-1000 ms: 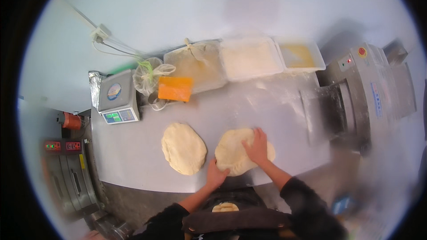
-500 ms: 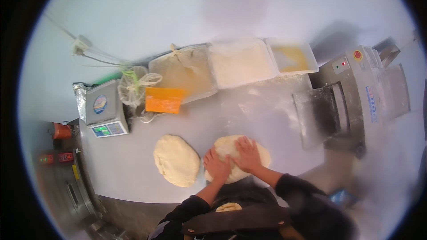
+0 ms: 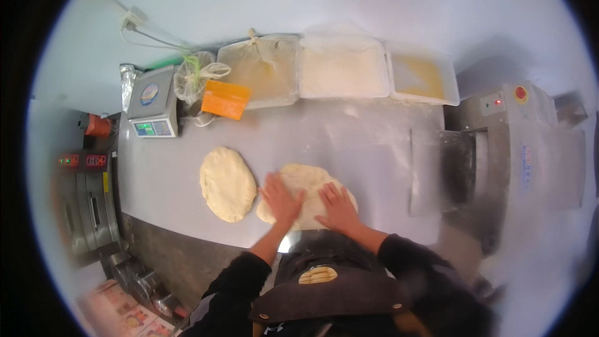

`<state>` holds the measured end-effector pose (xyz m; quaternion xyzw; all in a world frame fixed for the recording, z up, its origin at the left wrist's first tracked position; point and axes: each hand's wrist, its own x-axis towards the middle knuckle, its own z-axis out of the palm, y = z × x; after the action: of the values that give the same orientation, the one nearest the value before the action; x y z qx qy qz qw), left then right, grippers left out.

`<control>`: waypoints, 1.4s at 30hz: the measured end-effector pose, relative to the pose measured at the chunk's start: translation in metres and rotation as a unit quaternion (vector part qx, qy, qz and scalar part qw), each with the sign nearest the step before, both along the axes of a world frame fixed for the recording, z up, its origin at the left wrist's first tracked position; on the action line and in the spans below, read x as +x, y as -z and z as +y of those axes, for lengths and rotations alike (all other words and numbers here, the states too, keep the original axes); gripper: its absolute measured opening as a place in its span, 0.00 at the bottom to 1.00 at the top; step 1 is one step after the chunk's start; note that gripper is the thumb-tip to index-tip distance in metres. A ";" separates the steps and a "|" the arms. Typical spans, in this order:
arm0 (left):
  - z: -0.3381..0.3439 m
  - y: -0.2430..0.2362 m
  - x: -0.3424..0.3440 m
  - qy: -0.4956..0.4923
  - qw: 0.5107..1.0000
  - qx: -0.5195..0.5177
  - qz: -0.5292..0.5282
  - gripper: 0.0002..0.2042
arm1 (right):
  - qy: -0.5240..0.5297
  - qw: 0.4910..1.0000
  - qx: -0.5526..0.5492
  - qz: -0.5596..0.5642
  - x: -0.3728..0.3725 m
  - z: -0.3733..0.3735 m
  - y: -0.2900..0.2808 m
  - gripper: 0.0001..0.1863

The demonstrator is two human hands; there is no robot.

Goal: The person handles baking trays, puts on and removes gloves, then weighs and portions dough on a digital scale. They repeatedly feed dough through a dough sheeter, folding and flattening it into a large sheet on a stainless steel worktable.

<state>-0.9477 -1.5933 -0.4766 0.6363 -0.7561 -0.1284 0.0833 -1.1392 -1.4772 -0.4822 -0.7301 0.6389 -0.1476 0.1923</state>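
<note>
A flattened oval of pale dough (image 3: pixel 301 179) lies on the metal table near its front edge. My left hand (image 3: pixel 282 200), slightly blurred, rests over the left part of this dough with fingers stretched out. On its right part my right hand (image 3: pixel 339 208) lies flat, fingers spread. Neither hand grips anything. A second dough piece (image 3: pixel 228 184) of similar size sits just to the left, untouched, with a creased surface.
A digital scale (image 3: pixel 153 103) stands at the back left. Beside it are a tied plastic bag (image 3: pixel 192 80) and an orange scraper (image 3: pixel 226 100). Plastic bins (image 3: pixel 343 68) line the wall. A steel machine (image 3: pixel 499 150) with a red button borders the right side.
The view has shifted, so the table appears higher. The dough under my hands looks flatter and wider, and my hands have moved farther apart on it.
</note>
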 end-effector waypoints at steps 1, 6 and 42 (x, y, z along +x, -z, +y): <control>0.018 -0.002 0.003 0.045 0.994 0.092 0.036 0.52 | -0.014 1.000 0.006 -0.001 -0.005 0.002 0.000 0.47; 0.048 0.003 -0.001 0.059 0.998 0.037 0.001 0.51 | -0.050 0.998 -0.033 -0.014 0.003 -0.057 -0.002 0.40; -0.030 -0.001 -0.005 -0.011 0.999 0.046 -0.004 0.47 | 0.131 0.757 0.037 0.639 -0.504 -0.040 -0.212 0.27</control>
<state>-0.9525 -1.6230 -0.4755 0.6481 -0.7429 -0.1592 0.0525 -1.6429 -1.5168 -0.2706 -0.5564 0.7075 0.3532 -0.2550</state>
